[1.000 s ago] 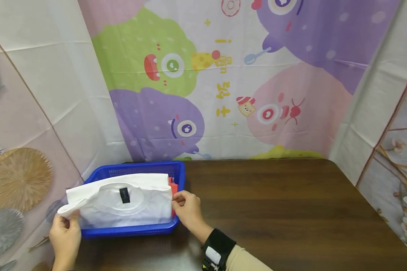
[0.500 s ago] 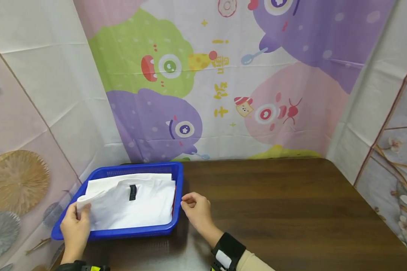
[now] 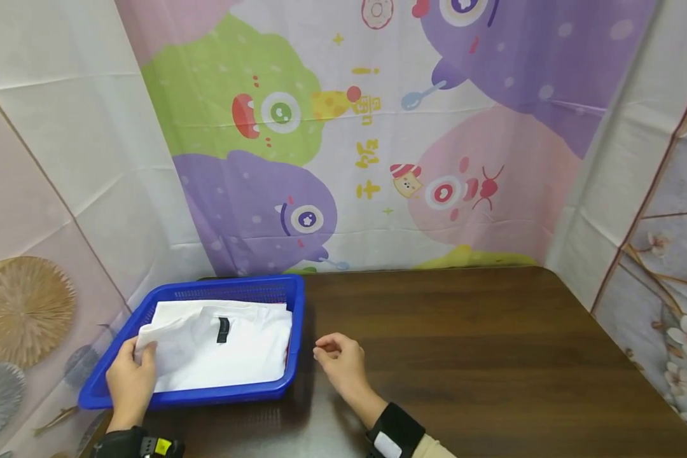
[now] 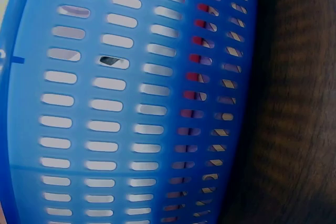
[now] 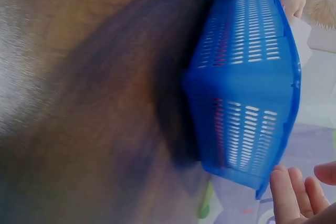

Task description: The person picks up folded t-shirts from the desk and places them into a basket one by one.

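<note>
A folded white shirt [image 3: 246,356] with a black neck label lies in a blue plastic basket [image 3: 296,318] at the table's left. My left hand [image 3: 130,381] pinches the shirt's left end between thumb and fingers, just inside the basket's rim. To the right of the basket, my right hand [image 3: 343,366] hovers apart from it, fingers loosely bent and holding nothing. In the right wrist view, the fingers [image 5: 283,195] appear near the basket's rim. Through the slots in the basket wall [image 4: 105,114], the left wrist view shows white cloth above red and other coloured layers.
The basket stands on a dark brown wooden table [image 3: 464,343]. A cartoon-printed curtain [image 3: 378,210] hangs behind the table, with patterned cloth walls on both sides.
My right hand has let go of the shirt's right end and moved right, away from the basket. The shirt has settled lower in the basket; my left hand has shifted right.
</note>
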